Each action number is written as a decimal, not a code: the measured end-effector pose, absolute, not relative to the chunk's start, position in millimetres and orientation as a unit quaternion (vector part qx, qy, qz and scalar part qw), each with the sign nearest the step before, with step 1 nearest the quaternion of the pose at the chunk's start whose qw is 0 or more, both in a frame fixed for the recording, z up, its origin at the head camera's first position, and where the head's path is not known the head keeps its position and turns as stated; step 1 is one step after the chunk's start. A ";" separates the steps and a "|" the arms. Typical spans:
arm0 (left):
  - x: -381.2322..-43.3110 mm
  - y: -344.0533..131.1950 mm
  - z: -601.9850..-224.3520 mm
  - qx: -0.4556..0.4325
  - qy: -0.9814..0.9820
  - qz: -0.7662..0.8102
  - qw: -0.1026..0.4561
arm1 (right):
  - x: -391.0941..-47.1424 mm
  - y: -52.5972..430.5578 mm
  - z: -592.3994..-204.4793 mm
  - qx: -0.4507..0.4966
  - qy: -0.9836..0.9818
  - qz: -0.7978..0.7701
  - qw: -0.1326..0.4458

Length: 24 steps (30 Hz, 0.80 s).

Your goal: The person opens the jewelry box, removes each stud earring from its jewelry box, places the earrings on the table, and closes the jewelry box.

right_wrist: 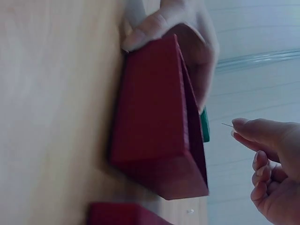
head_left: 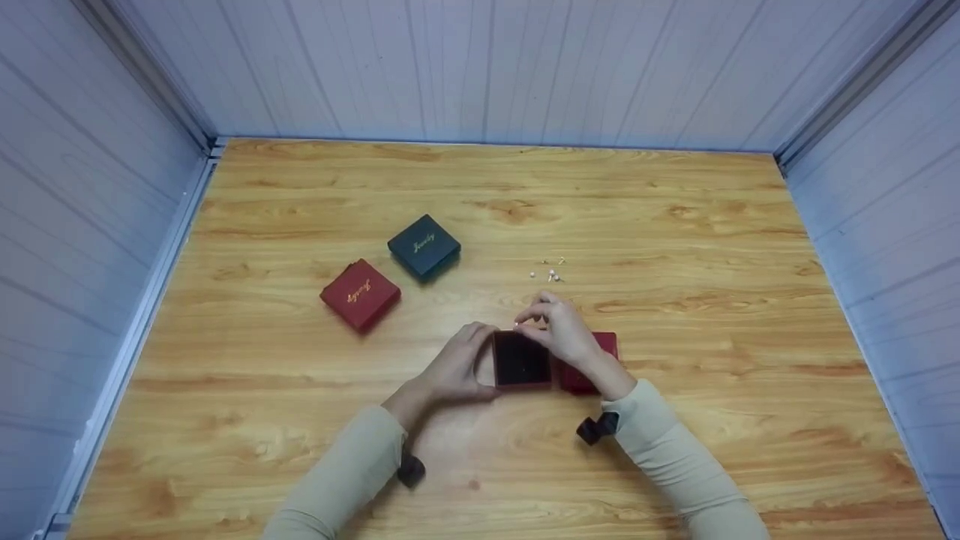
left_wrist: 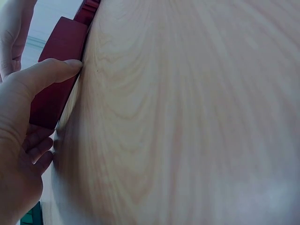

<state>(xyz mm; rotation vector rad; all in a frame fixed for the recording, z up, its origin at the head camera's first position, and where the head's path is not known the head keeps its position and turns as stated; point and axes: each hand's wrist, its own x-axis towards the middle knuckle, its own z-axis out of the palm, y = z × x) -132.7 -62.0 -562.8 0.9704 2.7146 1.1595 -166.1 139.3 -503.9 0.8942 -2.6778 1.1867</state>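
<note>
An open red jewelry box (head_left: 523, 386) with a dark lining sits on the table in front of me. My left hand (head_left: 456, 366) holds it from the left, thumb on its near side and fingers round the far side. Above the box's far edge, my right hand (head_left: 564, 334) pinches a small stud earring (right_wrist: 227, 125) between thumb and forefinger. In the right wrist view its thin post points out from the fingertips, which cover most of its head. Partly under the right forearm lies a red lid (head_left: 606, 345).
Several pearl stud earrings (head_left: 553, 277) lie loose on the wooden table (head_left: 712, 315) beyond my right hand. To the left are a closed dark green jewelry box (head_left: 424, 246) and a closed red jewelry box (head_left: 361, 295). Pale panel walls (head_left: 487, 67) enclose the table.
</note>
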 end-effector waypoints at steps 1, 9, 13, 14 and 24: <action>-132.7 -62.0 -562.9 0.311 0.874 0.373 0.018 | -167.8 139.5 -502.8 0.291 -0.873 0.389 0.041; -132.8 -62.0 -561.4 0.311 0.876 0.369 0.033 | -180.6 139.3 -494.0 0.294 -0.876 0.377 0.058; -132.8 -61.8 -561.0 0.309 0.876 0.368 0.035 | -185.8 139.1 -490.6 0.285 -0.883 0.371 0.044; -132.8 -61.8 -561.3 0.309 0.876 0.369 0.035 | -187.3 139.2 -489.9 0.283 -0.884 0.370 0.041; -133.2 -61.8 -561.8 0.309 0.877 0.367 0.032 | -203.1 142.7 -485.6 0.280 -0.890 0.358 0.038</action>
